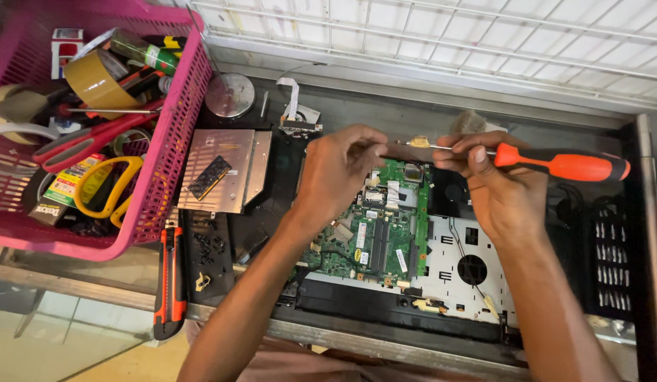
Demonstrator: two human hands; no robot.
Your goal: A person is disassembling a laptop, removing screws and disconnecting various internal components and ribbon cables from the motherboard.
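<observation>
Green circuit board point(374, 237) lay exposed in the opened laptop point(413, 297) on the metal counter point(357, 343), beneath both hands. The right hand point(502, 187) gripped an orange-handled screwdriver point(555, 164), held level, fingers closed around it. The left hand point(339, 170) pinched at the screwdriver's tip, fingers pressed together. A pink basket point(176, 120) crowded the left edge; a white grille point(484, 42) stood behind.
</observation>
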